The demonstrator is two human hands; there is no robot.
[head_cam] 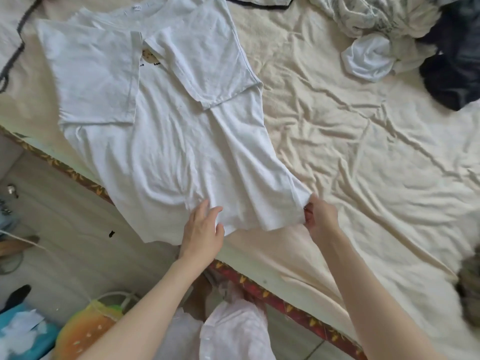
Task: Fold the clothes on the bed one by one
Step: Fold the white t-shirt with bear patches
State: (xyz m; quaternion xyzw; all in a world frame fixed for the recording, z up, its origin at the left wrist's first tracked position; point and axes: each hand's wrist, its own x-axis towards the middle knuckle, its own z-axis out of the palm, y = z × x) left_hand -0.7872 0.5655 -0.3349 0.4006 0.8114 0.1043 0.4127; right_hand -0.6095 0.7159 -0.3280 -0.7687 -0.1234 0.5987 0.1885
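Pinching the hem corner of the white T-shirt, the right hand has fingers clamped on thin fabric; the left hand lies on the hem with fingers loosely spread, not gripping. Shirt lies near the bed edge, both sleeves folded inward, hem overhanging slightly. Soft wrinkled cotton; cream crumpled sheet stretches open rightward. Chest print and neck label unreadable. Unfolded clothes pile sits far right.
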